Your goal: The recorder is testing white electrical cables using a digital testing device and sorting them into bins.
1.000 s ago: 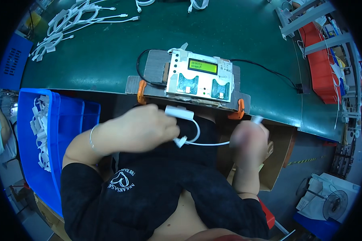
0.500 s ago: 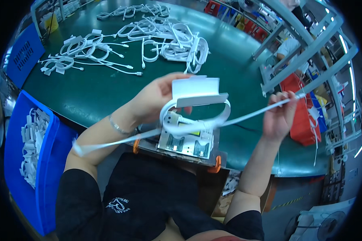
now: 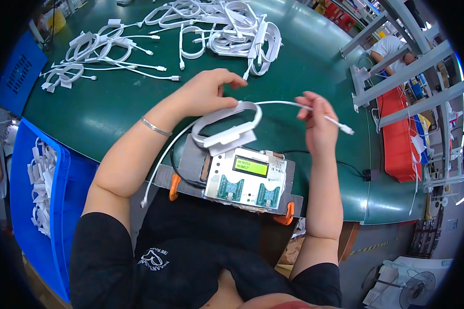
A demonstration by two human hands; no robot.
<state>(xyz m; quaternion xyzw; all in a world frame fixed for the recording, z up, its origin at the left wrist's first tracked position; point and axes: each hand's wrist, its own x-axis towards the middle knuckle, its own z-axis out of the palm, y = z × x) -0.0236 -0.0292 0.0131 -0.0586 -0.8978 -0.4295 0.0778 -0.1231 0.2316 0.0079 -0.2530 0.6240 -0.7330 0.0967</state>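
Moved: compared with half a second ago, my right hand (image 3: 318,116) has come nearer to the screen board (image 3: 220,177), and the white sleeve (image 3: 232,145) of my cable (image 3: 209,119) has turned to the loop's near side.
Blue bin (image 3: 62,216): left of the screen board, many white cables (image 3: 44,188) inside.
Coiled group (image 3: 105,51): beyond the screen board, to its left, on the bench.
Free plug (image 3: 143,203): hangs left of the screen board, near an orange clamp (image 3: 174,186).
Left hand (image 3: 206,92): beyond the screen board; thumb is at the loop, forefinger apart from it. I cannot tell whether hidden fingers grasp the cable.
Cable progress: loop is formed, sleeve is on; it is over the screen board's far edge, neither plug is connected there.
Big heap (image 3: 237,38): beyond the screen board, narrowing the space there.
Right hand: right of the screen board, pinching the cable behind its other plug (image 3: 347,130).
Black lead (image 3: 348,166): runs right from the screen board; I think it could catch.
Red bin (image 3: 397,136): far right of the screen board.
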